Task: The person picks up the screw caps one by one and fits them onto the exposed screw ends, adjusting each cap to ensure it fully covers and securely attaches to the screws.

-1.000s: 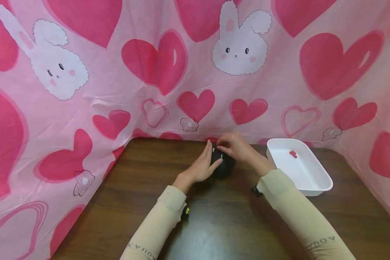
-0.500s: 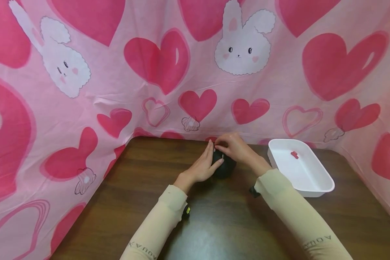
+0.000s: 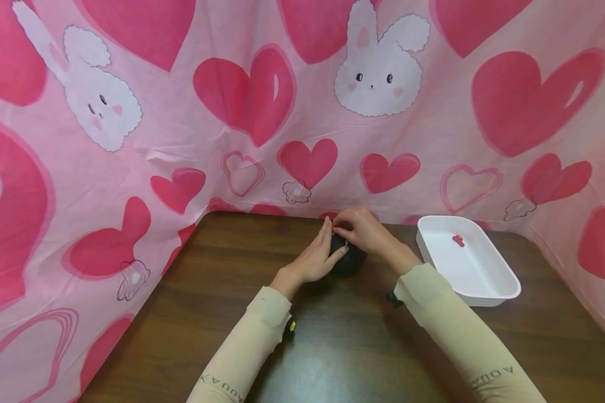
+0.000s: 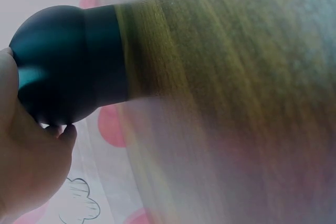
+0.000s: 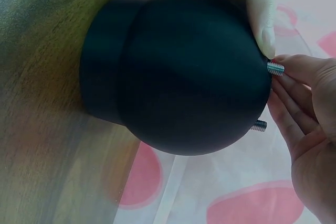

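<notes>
A black dome-shaped part stands on the wooden table near its back edge. My left hand lies flat against the dome's left side, fingers straight and thumb across its front. My right hand reaches over the top and pinches a small threaded screw that sticks out of the black dome. A second screw sticks out beside it. The left wrist view shows the left hand's palm pressed on the dome.
A white rectangular tray sits on the table to the right, with a small red piece inside. Pink cloth with hearts and rabbits hangs behind and along both sides of the table.
Both hands stay on the dome; my right fingers have shifted slightly at its top. The head view has drifted a little.
</notes>
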The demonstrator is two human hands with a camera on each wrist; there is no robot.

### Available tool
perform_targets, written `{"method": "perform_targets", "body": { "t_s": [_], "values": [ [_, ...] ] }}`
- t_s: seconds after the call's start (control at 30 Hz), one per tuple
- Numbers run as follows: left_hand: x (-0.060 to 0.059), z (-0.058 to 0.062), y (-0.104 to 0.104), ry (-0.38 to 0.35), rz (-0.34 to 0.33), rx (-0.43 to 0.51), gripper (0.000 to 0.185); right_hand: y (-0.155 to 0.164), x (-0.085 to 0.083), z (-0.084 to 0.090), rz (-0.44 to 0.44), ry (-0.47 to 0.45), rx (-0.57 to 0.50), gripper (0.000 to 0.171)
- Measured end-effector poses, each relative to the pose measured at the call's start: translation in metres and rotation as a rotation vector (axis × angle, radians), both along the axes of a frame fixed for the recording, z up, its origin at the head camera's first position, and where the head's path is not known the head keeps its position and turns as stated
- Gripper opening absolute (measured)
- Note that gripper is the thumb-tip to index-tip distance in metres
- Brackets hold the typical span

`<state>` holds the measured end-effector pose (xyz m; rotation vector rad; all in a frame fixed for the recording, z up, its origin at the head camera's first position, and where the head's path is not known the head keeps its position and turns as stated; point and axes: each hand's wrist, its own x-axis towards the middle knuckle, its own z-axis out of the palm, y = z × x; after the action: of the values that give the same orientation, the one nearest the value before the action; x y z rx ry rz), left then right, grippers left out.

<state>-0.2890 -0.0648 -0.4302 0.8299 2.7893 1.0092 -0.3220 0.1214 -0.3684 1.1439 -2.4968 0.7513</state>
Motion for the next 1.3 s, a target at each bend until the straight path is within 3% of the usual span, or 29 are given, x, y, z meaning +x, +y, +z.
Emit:
{"method": "perform_targets", "body": {
  "t_s": [0.77,1.3],
  "values": [
    [-0.0009,-0.0014,0.0013,-0.003,0.007,-0.014,0.089,-0.0003,-0.0008,-0.0021,0.011,-0.082,0.043,0.012],
    [-0.0015,-0.0020,0.0012,-0.004,0.005,-0.012,0.089,0.0014,0.0005,0.0000,0.048,-0.077,0.053,0.019]
  ]
}}
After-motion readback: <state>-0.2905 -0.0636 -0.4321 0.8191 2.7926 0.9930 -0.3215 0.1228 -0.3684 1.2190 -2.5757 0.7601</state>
